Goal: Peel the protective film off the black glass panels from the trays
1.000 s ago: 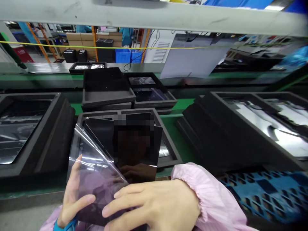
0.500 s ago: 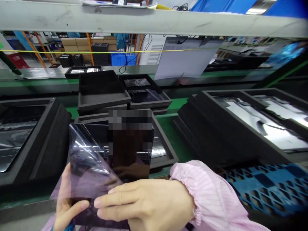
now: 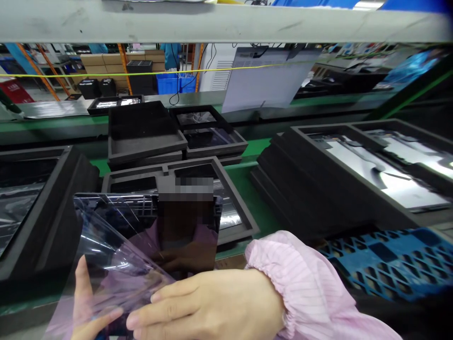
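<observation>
I hold a glossy black panel (image 3: 191, 236) upright at the bottom middle of the view. A clear protective film (image 3: 106, 269) is peeled partly off its left side and curls toward me. My left hand (image 3: 83, 307) is at the bottom left, thumb and fingers closed on the film and the panel's lower left corner. My right hand (image 3: 212, 307), in a pink sleeve, lies across the panel's bottom edge with fingers pointing left, pinching the film near the left thumb.
Behind the panel sits a black foam tray (image 3: 240, 208) with two pockets on a green belt. More foam trays stand at left (image 3: 46, 212), right (image 3: 339, 170) and stacked behind (image 3: 148, 141). A blue plastic crate (image 3: 389, 264) lies at lower right. A grey beam (image 3: 226, 21) crosses overhead.
The film has come further off the panel and now sweeps lower to the left. Both hands have dropped toward the bottom edge of the view, and the panel has tilted lower.
</observation>
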Tool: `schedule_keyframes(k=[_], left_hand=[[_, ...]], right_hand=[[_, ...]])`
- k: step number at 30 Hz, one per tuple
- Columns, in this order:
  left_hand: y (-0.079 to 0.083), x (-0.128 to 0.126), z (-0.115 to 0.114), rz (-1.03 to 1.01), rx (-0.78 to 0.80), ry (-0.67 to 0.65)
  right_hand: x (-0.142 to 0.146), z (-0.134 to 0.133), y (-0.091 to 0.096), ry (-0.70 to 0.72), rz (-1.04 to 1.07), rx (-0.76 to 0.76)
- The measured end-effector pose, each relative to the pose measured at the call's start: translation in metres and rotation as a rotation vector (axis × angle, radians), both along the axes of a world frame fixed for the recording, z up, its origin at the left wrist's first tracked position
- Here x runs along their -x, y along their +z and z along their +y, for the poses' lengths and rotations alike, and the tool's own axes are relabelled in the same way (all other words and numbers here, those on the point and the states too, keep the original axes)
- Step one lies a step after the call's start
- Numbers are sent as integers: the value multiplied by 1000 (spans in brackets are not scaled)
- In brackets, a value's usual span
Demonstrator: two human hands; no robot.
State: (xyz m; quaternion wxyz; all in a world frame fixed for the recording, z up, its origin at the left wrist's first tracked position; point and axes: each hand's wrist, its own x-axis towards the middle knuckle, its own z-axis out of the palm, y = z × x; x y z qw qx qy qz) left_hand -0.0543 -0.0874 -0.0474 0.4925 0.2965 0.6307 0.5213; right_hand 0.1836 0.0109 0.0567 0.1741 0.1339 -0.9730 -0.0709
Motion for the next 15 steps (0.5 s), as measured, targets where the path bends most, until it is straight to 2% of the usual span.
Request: schedule_keyframes(k=[4, 7, 10, 13, 15], left_hand=[[21, -17, 21, 125, -133, 169], [38, -31, 48, 4, -296, 77], [41, -36, 70, -82, -401, -12], [41, -37, 81, -126, -371, 43], [43, -39, 84, -134, -382, 70]], right_hand=[[-2, 12, -4, -8, 1, 121], [-3, 32, -4, -75, 71, 257], [-1, 53, -4, -339, 309, 327], [5, 67, -8, -644, 603, 439], [10, 72, -11, -759, 766, 568]])
